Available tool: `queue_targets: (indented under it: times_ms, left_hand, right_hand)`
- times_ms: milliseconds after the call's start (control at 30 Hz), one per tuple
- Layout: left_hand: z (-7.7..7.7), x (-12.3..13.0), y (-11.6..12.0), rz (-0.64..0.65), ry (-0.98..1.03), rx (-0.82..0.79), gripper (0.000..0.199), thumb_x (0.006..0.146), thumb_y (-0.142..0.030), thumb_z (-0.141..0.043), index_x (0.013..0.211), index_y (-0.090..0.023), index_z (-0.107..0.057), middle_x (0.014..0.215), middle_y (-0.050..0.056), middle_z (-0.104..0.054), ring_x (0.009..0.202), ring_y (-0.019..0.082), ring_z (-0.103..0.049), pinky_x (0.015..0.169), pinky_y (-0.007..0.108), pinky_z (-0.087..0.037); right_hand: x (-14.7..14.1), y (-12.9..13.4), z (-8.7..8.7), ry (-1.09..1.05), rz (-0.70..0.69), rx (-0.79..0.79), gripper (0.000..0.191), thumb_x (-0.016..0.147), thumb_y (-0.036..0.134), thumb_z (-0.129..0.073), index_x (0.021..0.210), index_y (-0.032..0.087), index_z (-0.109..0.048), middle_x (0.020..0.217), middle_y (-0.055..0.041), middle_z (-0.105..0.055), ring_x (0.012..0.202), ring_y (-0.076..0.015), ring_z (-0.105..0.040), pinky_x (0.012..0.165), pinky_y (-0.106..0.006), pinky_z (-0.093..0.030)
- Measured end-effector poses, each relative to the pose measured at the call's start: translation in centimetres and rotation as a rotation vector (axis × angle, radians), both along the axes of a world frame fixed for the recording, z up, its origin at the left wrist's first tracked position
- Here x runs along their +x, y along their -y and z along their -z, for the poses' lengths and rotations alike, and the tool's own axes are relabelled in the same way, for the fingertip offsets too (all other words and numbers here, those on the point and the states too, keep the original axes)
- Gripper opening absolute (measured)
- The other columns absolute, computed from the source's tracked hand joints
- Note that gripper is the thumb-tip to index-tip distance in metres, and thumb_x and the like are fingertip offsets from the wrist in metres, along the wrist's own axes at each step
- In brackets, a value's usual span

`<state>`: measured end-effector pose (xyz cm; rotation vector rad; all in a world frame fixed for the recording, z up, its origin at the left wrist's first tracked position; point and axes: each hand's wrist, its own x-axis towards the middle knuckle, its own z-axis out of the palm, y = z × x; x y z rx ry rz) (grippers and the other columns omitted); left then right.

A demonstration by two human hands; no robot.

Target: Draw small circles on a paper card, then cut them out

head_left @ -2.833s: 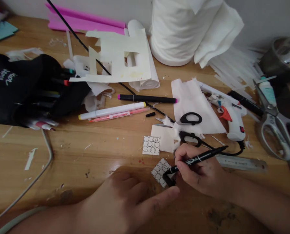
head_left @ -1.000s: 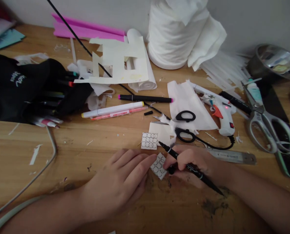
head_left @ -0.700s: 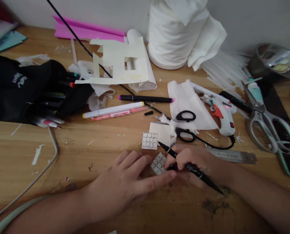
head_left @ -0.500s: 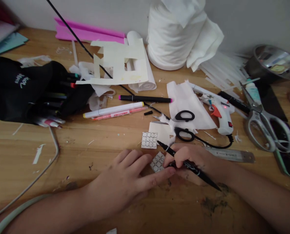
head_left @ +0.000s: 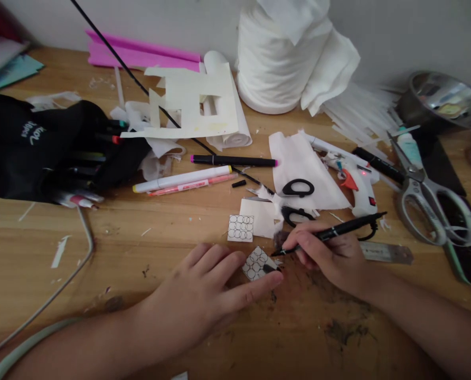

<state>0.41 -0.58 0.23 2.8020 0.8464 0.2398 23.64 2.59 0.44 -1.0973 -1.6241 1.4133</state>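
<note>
My left hand (head_left: 215,279) lies flat with its fingers spread. Its thumb and index finger rest at the edges of a small white paper square (head_left: 255,264) patterned with black circles, turned like a diamond. A dark patch shows at that square's right side, beside the thumb tip. My right hand (head_left: 322,248) grips a slim black pen (head_left: 346,228), whose tip is close to the square's right corner; whether it touches, I cannot tell. Just above lies a second circle-patterned square (head_left: 241,228), partly beside a cream paper piece (head_left: 257,216).
Black-handled scissors (head_left: 298,188) lie beyond my right hand, near a white glue gun (head_left: 358,184). Large grey scissors (head_left: 421,195) and a metal ruler (head_left: 388,252) are at right. Markers (head_left: 235,160), a small black cap (head_left: 238,183) and a black pen case (head_left: 29,148) lie leftward.
My right hand has moved right, off the paper square. The pen has swung round, its rear end now pointing up and right and its tip lower. My left hand is nearly still.
</note>
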Motion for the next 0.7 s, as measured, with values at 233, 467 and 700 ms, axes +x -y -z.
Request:
queue_targets:
  times_ms: [233,467,700]
  left_hand:
    - [-0.08,-0.05,0.08,-0.001,0.003,-0.006,0.064,0.085,-0.016,-0.047,0.139,-0.034,-0.018,0.099,0.007,-0.056,0.088,0.023,-0.049,0.073,0.038,-0.041]
    - [-0.26,-0.02,0.05,-0.002,0.003,0.018,0.061,0.086,-0.017,-0.046,0.138,-0.035,-0.022,0.103,0.006,-0.056,0.091,0.024,-0.049,0.074,0.037,-0.04]
    - [-0.17,0.01,-0.04,0.003,0.004,0.009,0.061,0.085,-0.016,-0.047,0.138,-0.034,-0.023,0.101,0.006,-0.057,0.088,0.024,-0.049,0.073,0.037,-0.04]
  right_hand:
    - [-0.61,-0.21,-0.33,0.153,-0.076,0.101,0.023,0.084,0.012,-0.045,0.068,0.013,-0.062,0.048,0.0064,-0.048,0.04,-0.001,-0.043,0.036,-0.01,-0.032]
    - [-0.38,-0.61,-0.54,0.207,-0.14,0.179,0.022,0.083,0.013,-0.046,0.069,0.011,-0.063,0.054,0.0022,-0.057,0.045,-0.0033,-0.049,0.042,-0.012,-0.037]
    - [-0.54,-0.77,-0.61,0.257,-0.15,0.227,0.024,0.083,0.014,-0.045,0.067,0.013,-0.063,0.053,0.0019,-0.057,0.045,-0.0051,-0.049,0.043,-0.015,-0.039]
